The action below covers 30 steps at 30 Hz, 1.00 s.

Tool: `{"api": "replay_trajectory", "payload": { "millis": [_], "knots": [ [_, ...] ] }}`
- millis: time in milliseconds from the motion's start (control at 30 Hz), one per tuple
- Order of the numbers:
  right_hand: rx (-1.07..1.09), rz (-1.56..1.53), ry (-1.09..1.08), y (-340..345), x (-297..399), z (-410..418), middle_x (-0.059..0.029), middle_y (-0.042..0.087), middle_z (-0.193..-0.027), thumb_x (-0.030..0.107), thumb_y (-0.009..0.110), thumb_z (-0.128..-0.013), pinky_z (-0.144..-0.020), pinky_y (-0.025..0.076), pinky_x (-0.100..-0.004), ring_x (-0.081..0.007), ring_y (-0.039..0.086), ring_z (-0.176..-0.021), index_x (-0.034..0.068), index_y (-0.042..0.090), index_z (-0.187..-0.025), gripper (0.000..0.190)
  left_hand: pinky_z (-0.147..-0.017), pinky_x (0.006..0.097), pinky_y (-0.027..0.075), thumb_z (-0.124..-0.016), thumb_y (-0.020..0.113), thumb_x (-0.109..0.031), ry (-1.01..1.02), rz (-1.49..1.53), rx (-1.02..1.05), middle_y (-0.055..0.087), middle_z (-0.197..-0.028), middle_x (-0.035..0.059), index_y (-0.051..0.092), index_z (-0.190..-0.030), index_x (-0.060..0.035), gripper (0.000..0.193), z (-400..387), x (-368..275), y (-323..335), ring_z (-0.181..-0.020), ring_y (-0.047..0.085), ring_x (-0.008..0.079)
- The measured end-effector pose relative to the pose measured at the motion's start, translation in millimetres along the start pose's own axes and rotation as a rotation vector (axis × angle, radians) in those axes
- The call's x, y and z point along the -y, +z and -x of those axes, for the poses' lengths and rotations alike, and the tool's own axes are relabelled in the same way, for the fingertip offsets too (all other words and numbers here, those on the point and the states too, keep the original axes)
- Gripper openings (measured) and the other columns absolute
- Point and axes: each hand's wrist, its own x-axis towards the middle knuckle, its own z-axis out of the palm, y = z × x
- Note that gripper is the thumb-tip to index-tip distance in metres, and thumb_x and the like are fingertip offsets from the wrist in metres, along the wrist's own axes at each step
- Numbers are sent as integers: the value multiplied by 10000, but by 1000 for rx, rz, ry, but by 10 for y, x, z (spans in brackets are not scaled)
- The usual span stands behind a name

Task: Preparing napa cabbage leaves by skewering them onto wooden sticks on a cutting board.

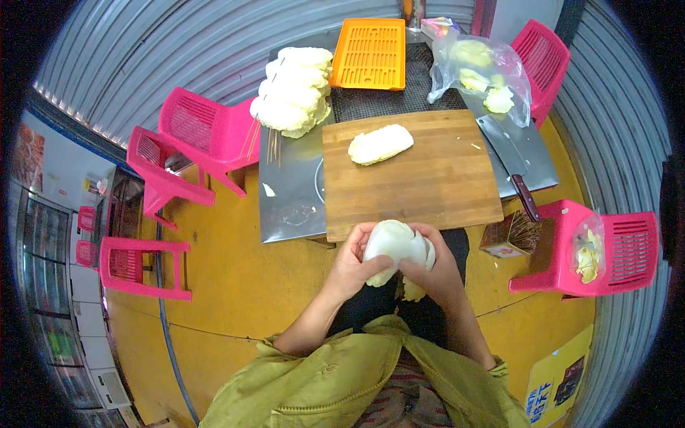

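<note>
Both hands grip pale cabbage leaves (389, 249) in front of the near edge of a wooden cutting board (412, 187). My left hand (350, 265) holds them from the left, its thumb across the front. From the right, my right hand (439, 267) grips them, its thumb pressed near the middle; a yellowish leaf part hangs below. On the board lies a folded cabbage leaf bundle (381, 144) and a few small scraps. Several similar cabbage bundles (294, 91) are stacked at the table's back left, with thin wooden skewers (274, 147) sticking out towards me.
An orange slotted tray (372, 53) stands at the back. Right of the board lies a cleaver (508, 155), its handle past the table edge. Behind it is a plastic bag (481, 69) with cabbage leaves. A box of skewers (516, 232) and a pink chair (583, 251) stand at right.
</note>
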Motion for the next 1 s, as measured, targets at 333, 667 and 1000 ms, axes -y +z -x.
{"api": "replay_trajectory", "payload": {
  "millis": [333,667,1000],
  "knots": [
    [-54,276,-190,-20,90,34,-117,591,-980,138,658,-619,-778,459,-318,-219,586,-897,69,487,-1090,506,-906,293,384,-768,633,-51,38,-43,15,516,-1115,74,397,-1165,-21,463,33,-56,89,-1026,495,148],
    [-322,264,-321,264,36,66,-129,567,-942,137,693,-629,-765,464,-331,-246,574,-886,28,438,-1136,578,-896,301,384,-887,482,-230,85,308,-272,509,-1107,87,376,-1190,-14,387,-30,6,324,-1019,491,163],
    [75,-415,-290,191,-63,182,-21,493,-762,67,646,-676,-548,397,-241,-91,469,-626,20,350,-1176,582,-648,329,491,-818,421,-587,-204,730,-272,576,-938,89,503,-1084,-81,577,-161,135,-47,-776,569,198]
  ]
}}
